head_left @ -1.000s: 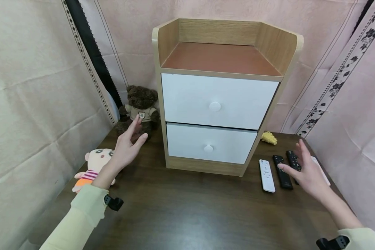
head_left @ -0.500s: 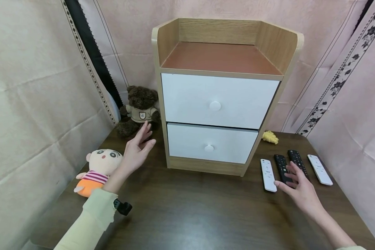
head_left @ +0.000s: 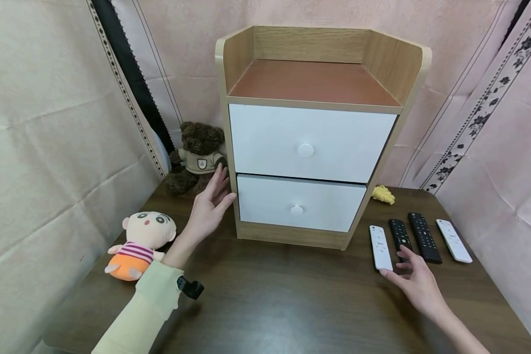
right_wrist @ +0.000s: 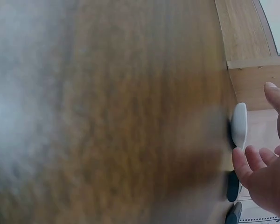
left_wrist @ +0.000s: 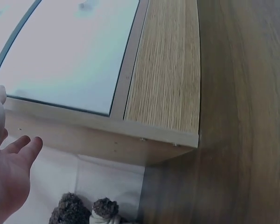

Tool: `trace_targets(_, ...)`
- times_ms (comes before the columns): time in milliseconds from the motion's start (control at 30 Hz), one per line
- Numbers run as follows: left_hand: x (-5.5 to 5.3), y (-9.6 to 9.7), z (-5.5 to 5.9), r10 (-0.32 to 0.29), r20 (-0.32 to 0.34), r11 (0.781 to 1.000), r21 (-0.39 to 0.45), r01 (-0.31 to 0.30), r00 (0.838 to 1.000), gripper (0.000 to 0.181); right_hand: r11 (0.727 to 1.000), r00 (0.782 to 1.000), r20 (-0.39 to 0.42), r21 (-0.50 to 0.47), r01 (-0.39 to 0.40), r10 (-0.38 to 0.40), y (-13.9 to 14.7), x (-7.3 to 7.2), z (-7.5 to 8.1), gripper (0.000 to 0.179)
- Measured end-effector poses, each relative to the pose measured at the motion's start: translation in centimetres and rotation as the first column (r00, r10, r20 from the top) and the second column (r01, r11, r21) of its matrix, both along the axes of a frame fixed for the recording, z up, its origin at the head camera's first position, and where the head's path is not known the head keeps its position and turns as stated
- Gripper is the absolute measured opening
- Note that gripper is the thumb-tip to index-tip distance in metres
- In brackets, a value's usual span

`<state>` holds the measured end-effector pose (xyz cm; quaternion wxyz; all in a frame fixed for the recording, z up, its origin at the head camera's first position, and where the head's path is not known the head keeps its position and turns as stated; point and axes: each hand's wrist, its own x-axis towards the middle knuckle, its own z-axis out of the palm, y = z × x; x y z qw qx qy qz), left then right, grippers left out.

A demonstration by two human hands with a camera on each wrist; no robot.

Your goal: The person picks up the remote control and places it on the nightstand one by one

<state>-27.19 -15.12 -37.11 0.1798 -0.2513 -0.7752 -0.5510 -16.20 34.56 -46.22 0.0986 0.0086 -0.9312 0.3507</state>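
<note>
Left hand: the left hand [head_left: 210, 209] is hovering with its fingers [head_left: 220, 183] straight and slightly spread, holding nothing, just beside the left edge of the cabinet [head_left: 311, 135]; whether the fingertips are touching the wood cannot be told. In the left wrist view the palm [left_wrist: 7, 175] is lying open beside the cabinet's side panel [left_wrist: 165, 79].
Right hand: the right hand [head_left: 413, 282] is hanging low over the tabletop [head_left: 265, 300], fingers [head_left: 391, 278] relaxed and spread, pinching nothing, its fingertips just below the near ends of the white remote [head_left: 380, 241] and the black remote [head_left: 399, 237].
Remotes: four are lying side by side on the tabletop to the right of the cabinet; a second black remote [head_left: 424, 237] and a second white remote [head_left: 454, 240] are sitting further right, apart from the hand.
Cabinet: it is standing upright at the middle back of the tabletop, with the upper drawer [head_left: 309, 142] and lower drawer [head_left: 298, 202] both sitting closed.
Toys: a brown teddy bear [head_left: 195, 155] is sitting against the cabinet's left side, behind the left hand; a cartoon doll [head_left: 141, 241] is lying near the left forearm.
Yellow item: a small yellow fluffy thing [head_left: 383, 194] is lying behind the remotes, near the cabinet's right corner.
</note>
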Motion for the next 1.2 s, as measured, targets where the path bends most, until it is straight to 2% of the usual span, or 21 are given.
trace_targets(100,-0.8,0.1,-0.6,-0.006,0.009,1.000,0.013,0.006,1.000,0.077,1.000,1.000,0.021,0.016,0.014,-0.014,-0.1,0.0,-0.2,0.089)
trace_targets(200,-1.1,0.3,-0.7,-0.006,0.012,1.000,0.013,0.006,1.000,0.076,0.999,0.999,0.023,0.028,0.038,-0.038,-0.1,0.0,-0.3,0.087)
trace_targets(467,-1.3,0.8,-0.7,0.042,0.014,0.999,0.018,-0.042,0.999,0.066,0.995,0.995,0.019,0.003,0.099,-0.099,-0.1,0.2,-1.2,0.083)
trace_targets(700,-1.5,1.5,-0.9,0.044,0.035,0.996,0.072,-0.046,0.998,0.064,0.990,0.991,0.002,-0.028,0.137,-0.137,-0.4,0.2,-1.8,0.077)
trace_targets(1000,-1.7,1.5,-1.1,0.025,0.050,0.995,0.099,-0.030,0.998,0.063,0.984,0.980,0.097,-0.012,0.175,-0.173,-0.6,-0.2,-1.9,0.083)
trace_targets(1067,-1.7,1.5,-1.1,0.027,0.049,0.995,0.098,-0.031,0.998,0.062,0.983,0.979,0.088,0.002,0.183,-0.183,-0.8,-0.3,-2.0,0.083)
trace_targets(1200,-1.6,1.5,-1.0,0.032,0.041,0.995,0.092,-0.036,0.999,0.063,0.979,0.980,0.017,0.032,0.199,-0.200,-1.4,-0.4,-2.4,0.077)
